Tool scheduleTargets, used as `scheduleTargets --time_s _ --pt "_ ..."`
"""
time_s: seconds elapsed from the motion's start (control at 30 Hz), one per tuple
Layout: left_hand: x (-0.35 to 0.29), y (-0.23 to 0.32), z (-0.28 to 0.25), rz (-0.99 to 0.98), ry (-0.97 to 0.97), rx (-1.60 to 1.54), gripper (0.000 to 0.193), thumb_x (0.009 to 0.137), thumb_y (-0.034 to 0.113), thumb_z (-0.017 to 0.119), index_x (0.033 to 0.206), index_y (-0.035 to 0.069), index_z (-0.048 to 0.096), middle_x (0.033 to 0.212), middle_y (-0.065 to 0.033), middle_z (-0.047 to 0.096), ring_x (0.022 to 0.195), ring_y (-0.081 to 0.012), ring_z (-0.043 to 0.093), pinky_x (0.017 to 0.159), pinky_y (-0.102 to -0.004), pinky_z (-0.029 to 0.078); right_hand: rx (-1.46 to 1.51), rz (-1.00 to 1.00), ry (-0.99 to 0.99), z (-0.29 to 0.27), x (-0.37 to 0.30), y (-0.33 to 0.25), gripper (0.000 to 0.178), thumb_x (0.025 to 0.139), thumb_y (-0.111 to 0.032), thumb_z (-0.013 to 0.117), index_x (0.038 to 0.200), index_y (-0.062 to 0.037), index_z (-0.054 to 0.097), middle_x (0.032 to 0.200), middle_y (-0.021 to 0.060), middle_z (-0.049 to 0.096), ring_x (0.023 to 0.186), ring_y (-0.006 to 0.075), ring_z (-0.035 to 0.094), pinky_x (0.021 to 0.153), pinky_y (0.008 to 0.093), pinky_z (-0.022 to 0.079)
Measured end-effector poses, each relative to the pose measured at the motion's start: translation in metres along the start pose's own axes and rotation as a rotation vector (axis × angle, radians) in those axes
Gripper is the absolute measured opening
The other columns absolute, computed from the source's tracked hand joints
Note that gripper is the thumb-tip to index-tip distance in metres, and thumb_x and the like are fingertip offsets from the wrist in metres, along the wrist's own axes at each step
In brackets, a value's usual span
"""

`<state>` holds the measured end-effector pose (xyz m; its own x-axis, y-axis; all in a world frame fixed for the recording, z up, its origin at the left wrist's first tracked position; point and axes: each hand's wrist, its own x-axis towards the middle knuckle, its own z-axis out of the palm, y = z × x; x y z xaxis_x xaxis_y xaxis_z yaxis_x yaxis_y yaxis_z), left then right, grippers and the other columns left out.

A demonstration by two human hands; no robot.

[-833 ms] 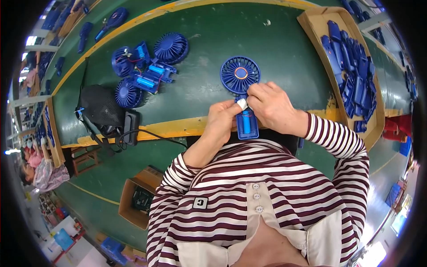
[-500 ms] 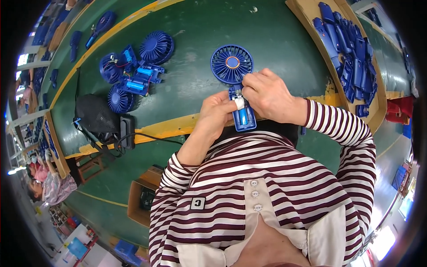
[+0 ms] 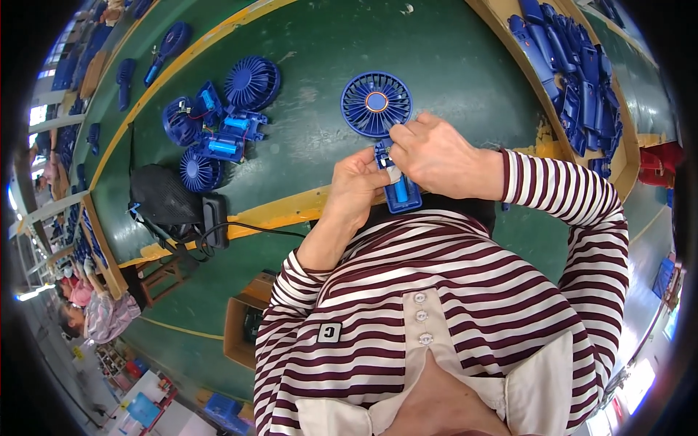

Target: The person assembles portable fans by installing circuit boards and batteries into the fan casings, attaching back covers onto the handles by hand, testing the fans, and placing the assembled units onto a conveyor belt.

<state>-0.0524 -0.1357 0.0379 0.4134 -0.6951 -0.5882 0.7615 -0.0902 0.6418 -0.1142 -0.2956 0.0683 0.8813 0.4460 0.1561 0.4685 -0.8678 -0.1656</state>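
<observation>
In front of me a blue handheld fan lies on the green table, its round grille away from me and its opened handle toward my body. A light-blue cylindrical battery shows inside the handle. My left hand grips the handle from the left, its thumb, with something white at the tip, pressed over the handle. My right hand is closed at the neck, just below the grille, fingers bent together. Whatever its fingertips pinch is hidden behind them.
Several opened fans with batteries and wires lie on the left of the table. Nearer stands a black mesh bag with a cable. A cardboard tray at right holds many blue handle shells. A co-worker sits far left.
The view has shifted slightly. Both hands stay at the fan, and my right fingers have moved a little lower and closer over its neck.
</observation>
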Motion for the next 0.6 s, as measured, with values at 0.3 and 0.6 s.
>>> scheduleTargets --time_s 0.3,0.6 --pt "-0.002 -0.003 0.007 0.045 0.029 -0.011 0.026 0.077 -0.010 0.054 0.102 -0.002 0.056 0.089 -0.0060 0.062 0.076 -0.0124 0.061 0.067 -0.0258 0.052 0.122 0.042 0.134 0.015 -0.013 0.002 0.022 0.056 -0.012 0.063 0.071 -0.0034 0.049 0.073 0.0081 0.045 0.066 0.0219 0.050 0.059 0.0321 0.039" --pt "-0.003 0.000 0.008 0.022 0.026 0.014 0.026 0.077 -0.009 0.054 0.102 -0.002 0.055 0.089 -0.0058 0.062 0.075 -0.0123 0.061 0.066 -0.0256 0.052 0.175 0.037 0.181 0.016 -0.015 0.008 0.022 0.060 -0.012 0.061 0.076 -0.0029 0.050 0.074 0.0080 0.044 0.063 0.0218 0.050 0.056 0.0319 0.040"
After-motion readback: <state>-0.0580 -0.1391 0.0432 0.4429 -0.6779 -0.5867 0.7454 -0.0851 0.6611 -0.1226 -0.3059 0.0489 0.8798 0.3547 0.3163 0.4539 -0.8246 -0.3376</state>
